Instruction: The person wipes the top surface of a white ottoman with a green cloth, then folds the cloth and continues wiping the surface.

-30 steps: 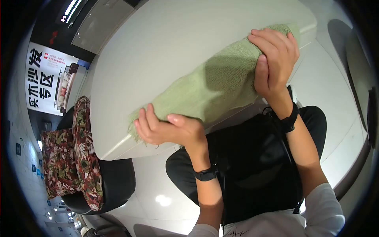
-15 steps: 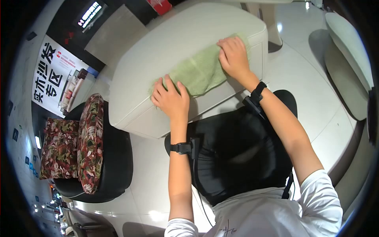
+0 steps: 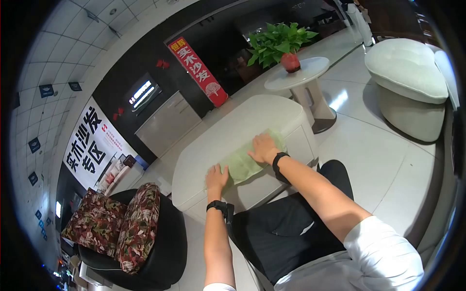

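A light green cloth (image 3: pixel 245 162) lies across the near edge of a cream-coloured table (image 3: pixel 218 131), partly hanging over its front side. On the cloth's left end rests my left hand (image 3: pixel 216 178), open, with its thumb apart from the fingers. My right hand (image 3: pixel 264 149) lies open and flat on the right part of the cloth. Both wrists wear black straps.
At the left stands a black armchair (image 3: pixel 170 242) with patterned cushions (image 3: pixel 141 228). Behind the table, a small round table (image 3: pixel 310 72) carries a potted plant (image 3: pixel 279 43). A cream stool (image 3: pixel 407 72) is at the upper right, and my knees are close to the table.
The camera view has tilted up and shows more of the room beyond the table. Both hands still rest on the cloth, which still lies along the near edge.
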Action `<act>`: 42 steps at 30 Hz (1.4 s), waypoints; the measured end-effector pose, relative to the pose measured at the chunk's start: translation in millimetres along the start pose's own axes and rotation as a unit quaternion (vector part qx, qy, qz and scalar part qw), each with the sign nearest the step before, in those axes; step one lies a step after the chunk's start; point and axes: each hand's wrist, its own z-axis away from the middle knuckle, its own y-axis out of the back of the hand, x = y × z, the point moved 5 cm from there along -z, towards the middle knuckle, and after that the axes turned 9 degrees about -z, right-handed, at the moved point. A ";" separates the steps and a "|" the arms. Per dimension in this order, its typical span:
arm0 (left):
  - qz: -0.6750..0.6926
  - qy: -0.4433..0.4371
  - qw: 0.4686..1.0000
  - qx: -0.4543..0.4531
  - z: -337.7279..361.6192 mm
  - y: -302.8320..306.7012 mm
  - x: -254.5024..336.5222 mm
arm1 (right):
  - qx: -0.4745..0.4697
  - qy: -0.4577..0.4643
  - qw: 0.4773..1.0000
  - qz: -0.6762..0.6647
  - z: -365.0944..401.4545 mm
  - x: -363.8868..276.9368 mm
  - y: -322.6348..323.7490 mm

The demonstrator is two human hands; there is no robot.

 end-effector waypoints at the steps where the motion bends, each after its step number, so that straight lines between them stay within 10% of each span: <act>1: 0.005 -0.005 1.000 -0.004 -1.3 -0.7 -0.2 | 0.018 0.013 1.000 0.011 1.2 2.1 -6.3; 42: -0.066 -0.017 0.960 -0.271 -8.6 22.6 8.6 | -0.029 0.130 0.991 0.027 -15.7 18.7 -16.1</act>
